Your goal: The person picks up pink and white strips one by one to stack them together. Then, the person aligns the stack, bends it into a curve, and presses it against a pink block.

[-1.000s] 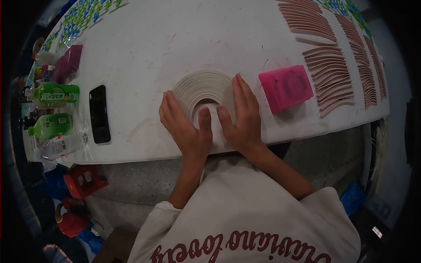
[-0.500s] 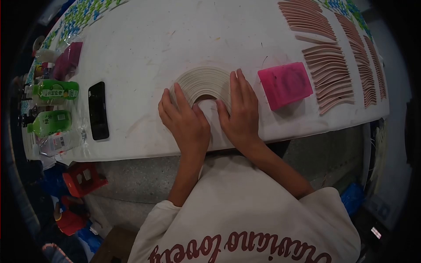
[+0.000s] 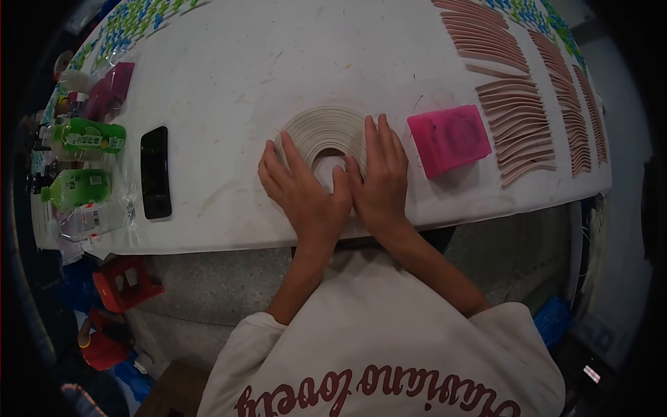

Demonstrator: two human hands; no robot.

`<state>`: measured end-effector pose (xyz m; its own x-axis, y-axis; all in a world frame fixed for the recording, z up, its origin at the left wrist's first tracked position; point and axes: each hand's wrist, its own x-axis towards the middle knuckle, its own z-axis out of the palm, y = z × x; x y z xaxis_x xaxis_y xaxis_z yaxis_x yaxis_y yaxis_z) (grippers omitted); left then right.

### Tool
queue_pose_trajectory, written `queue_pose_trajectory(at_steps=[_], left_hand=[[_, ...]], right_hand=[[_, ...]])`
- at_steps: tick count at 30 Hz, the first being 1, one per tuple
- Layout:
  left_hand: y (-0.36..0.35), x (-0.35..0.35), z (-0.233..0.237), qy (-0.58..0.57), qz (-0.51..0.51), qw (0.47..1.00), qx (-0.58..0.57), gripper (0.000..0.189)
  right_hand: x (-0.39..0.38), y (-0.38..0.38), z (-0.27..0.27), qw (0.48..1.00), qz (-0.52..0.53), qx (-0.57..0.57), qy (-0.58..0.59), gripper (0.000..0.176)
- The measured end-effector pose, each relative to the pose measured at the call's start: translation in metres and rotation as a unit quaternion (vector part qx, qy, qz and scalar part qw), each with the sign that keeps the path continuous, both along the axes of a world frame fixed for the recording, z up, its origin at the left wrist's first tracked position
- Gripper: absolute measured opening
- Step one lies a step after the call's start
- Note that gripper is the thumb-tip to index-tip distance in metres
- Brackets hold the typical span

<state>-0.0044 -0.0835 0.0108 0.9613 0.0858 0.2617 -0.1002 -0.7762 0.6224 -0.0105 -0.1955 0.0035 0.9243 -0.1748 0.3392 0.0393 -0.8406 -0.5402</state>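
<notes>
A thick bundle of pale strips (image 3: 325,119) is bent into an arch on the white table, with its opening facing me. My left hand (image 3: 306,194) rests over its left limb, fingers spread and straight, the thumb reaching across the opening. On the right limb lies my right hand (image 3: 381,184), with its fingers along the outer side and its thumb at the inner side. The two thumbs are close together near the opening. Both lower ends of the arch are hidden under my hands. A pink block (image 3: 449,141) with a dark smudge sits just right of my right hand.
Rows of pinkish curved strips (image 3: 517,128) lie at the right. A black phone (image 3: 155,172) lies on the left, beside green-labelled bottles (image 3: 87,139) and bagged items. Green and blue pieces (image 3: 135,31) line the far left edge. Below stands a red stool (image 3: 128,283).
My left hand has shifted slightly right, its thumb swinging across the arch's opening toward my right thumb. My right hand stays on the right limb. The view has shifted slightly.
</notes>
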Motion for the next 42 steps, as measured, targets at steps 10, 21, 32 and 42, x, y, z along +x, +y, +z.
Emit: queue_pose_trajectory(at_steps=[10,21,32,42], left_hand=[[-0.006,-0.001,-0.001,-0.013,-0.039,0.999,0.024,0.093],[-0.014,-0.001,-0.001,-0.032,-0.019,0.995,0.095,0.114],[-0.014,0.001,-0.006,-0.028,-0.013,0.994,0.103,0.077],[-0.014,0.001,-0.006,-0.022,-0.016,0.996,0.084,0.076]], right_hand=[[-0.004,-0.015,0.007,0.955,0.032,0.296,-0.013,0.09],[-0.021,-0.006,-0.003,0.911,0.068,0.403,-0.057,0.119],[-0.018,0.001,0.041,0.9,0.016,0.433,0.039,0.103],[-0.019,-0.001,0.003,0.925,0.062,0.373,-0.043,0.102]])
